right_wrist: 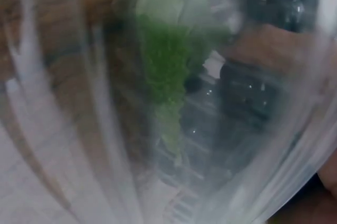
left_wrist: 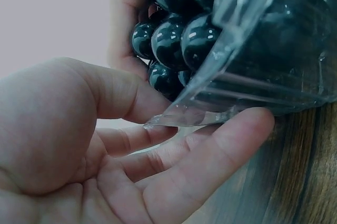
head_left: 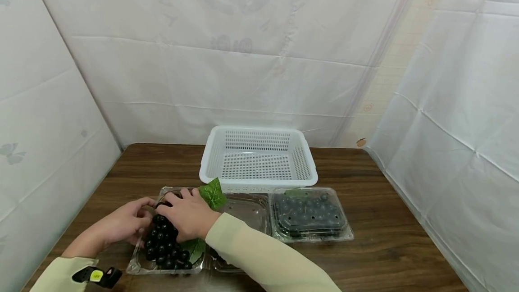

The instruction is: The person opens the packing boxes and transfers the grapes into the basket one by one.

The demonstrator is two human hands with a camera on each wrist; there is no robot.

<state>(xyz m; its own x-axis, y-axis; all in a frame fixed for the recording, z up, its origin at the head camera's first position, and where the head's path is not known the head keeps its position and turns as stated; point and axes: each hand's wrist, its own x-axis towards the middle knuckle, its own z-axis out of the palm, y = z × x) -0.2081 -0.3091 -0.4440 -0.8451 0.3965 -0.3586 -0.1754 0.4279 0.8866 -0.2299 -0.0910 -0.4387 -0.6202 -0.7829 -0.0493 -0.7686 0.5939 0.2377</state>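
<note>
A bunch of dark grapes [head_left: 162, 242] with green leaves [head_left: 213, 193] lies in a clear plastic clamshell box [head_left: 135, 266] at the front left of the table. My left hand [head_left: 123, 223] pinches the box's left rim. In the left wrist view, the thumb of the left hand [left_wrist: 105, 139] lies at the rim and the fingers reach below it. My right hand [head_left: 187, 214] is over the upper part of the bunch, its bent fingers gripping the grapes. Clear plastic blurs the right wrist view, where a green leaf [right_wrist: 164, 60] shows.
Right of the grapes lies another clear plastic section [head_left: 247, 208], partly behind the right sleeve. A closed clear box of dark grapes [head_left: 310, 213] stands further right. Behind them is a white slotted basket [head_left: 259, 183]. White sheeting [head_left: 251, 80] surrounds the wooden table [head_left: 373, 220].
</note>
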